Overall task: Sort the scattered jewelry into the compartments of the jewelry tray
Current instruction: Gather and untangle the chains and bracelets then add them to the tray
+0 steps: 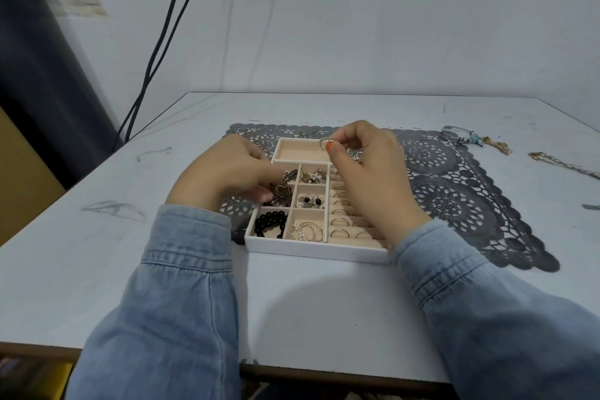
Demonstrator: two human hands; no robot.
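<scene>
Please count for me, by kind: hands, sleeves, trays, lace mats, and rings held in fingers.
hands: 2, left hand and right hand
sleeves: 2, left sleeve and right sleeve
tray: 1
lace mat: 1
ring held in fingers: 1
total: 7

My worktop [97,237] is pale and scuffed, with grey smears toward nine o'clock. A dark grey lace mat [461,204] lies across its middle and spreads out toward three o'clock. Behind it stands a plain white wall [357,26], and two black cables [162,42] run down it at eleven o'clock. A dark curtain [39,81] hangs at ten o'clock, with a yellow panel [22,178] below it at nine.
</scene>
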